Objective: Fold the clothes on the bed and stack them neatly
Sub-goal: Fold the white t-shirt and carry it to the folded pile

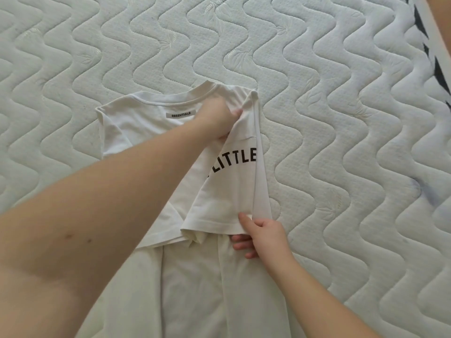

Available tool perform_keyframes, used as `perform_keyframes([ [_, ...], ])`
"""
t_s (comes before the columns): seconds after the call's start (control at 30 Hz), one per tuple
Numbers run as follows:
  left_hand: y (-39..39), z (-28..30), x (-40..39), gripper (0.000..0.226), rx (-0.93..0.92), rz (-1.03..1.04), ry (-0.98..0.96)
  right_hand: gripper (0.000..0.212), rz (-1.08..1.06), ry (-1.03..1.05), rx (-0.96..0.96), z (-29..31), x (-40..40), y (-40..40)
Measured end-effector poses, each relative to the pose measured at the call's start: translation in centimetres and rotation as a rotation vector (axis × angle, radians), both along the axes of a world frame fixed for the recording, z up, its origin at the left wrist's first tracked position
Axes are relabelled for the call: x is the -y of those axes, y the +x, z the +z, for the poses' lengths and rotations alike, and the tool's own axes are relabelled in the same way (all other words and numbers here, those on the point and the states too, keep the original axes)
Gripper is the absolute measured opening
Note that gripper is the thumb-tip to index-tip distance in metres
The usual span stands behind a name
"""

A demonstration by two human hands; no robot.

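1. Head view — a white T-shirt [136, 132] is lying on the bare mattress of the bed [341, 118], its neckline pointing away from the person and its right side being held up off the surface.
2. The left hand [219, 118] is reaching across the shirt just below the collar; its fingers are curling round a bunch of fabric at the top of the raised flap, near the shoulder.
3. The right hand [263, 232] is pinching the lower corner of the same flap at the hem, thumb on top and the other fingers tucked underneath.
4. Between the two hands the raised flap is hanging as a long, taut panel, and its outer edge is standing up as a narrow white strip.
5. Black block letters reading "LITTLE" [235, 159] are showing on the flap, curving in an arc; the start of the print is hidden behind the left forearm.
6. A small pale label [178, 114] with dark lettering is sitting inside the back of the neck, just beside the left hand.
7. A cream-coloured garment [195, 289] is lying nearer the person, the shirt's hem overlapping its far edge; it is showing long lengthwise folds, and what kind of garment it is cannot be told.
8. The shirt cloth is looking smooth and thin, with a ribbed collar band, while the mattress is thick, white and quilted in wavy stitched channels with faint leaf patterns.
9. At the far right edge of the mattress — a border with dark diagonal marks [436, 67] is running along the side.
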State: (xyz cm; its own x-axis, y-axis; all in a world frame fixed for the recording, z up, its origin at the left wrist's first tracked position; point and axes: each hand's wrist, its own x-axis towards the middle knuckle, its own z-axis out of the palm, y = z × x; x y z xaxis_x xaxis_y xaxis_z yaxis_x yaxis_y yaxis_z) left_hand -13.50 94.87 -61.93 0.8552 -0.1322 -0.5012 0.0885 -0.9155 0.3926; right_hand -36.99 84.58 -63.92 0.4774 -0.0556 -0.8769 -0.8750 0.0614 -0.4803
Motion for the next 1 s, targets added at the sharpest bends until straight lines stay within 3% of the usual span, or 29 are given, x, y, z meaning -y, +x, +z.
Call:
perform_keyframes([
  [0.13, -4.5, 1.4, -2.5, 0.056, -0.28, -0.183, 0.164, 0.03, 0.0, 0.009, 0.007, -0.1, 0.0, -0.1],
  [0.27, -8.9, 1.4, -4.5, 0.036, -0.319, -0.208, 0.111, 0.028, -0.024, 0.019, -0.006, 0.3, -0.1, -0.1],
  [0.37, -11.1, 1.1, -5.3, 0.018, -0.26, 0.018, -0.041, 0.025, -0.081, -0.007, 0.043, 0.6, -0.3, -0.7],
  [0.47, -12.9, 0.8, -5.7, 0.022, -0.172, 0.257, -0.169, 0.016, -0.147, -0.145, 0.113, 1.0, -0.6, -1.4],
  [0.6, -15.8, -0.1, -5.9, 0.042, -0.201, 0.186, -0.008, 0.016, -0.074, -0.338, 0.152, 1.0, 0.1, -1.6],
  [0.67, -17.0, -0.4, -6.2, 0.041, -0.196, 0.177, 0.042, 0.022, 0.006, -0.413, 0.174, 0.9, 0.6, -1.6],
  [0.83, -19.0, -0.3, -5.8, 0.025, 0.007, 0.144, -0.036, 0.028, 0.178, -0.576, 0.19, 0.9, 1.0, -2.0],
  [1.0, -19.8, -0.8, -6.1, 0.035, 0.126, 0.182, -0.098, 0.031, 0.288, -0.75, 0.248, 1.5, 1.2, -1.8],
])
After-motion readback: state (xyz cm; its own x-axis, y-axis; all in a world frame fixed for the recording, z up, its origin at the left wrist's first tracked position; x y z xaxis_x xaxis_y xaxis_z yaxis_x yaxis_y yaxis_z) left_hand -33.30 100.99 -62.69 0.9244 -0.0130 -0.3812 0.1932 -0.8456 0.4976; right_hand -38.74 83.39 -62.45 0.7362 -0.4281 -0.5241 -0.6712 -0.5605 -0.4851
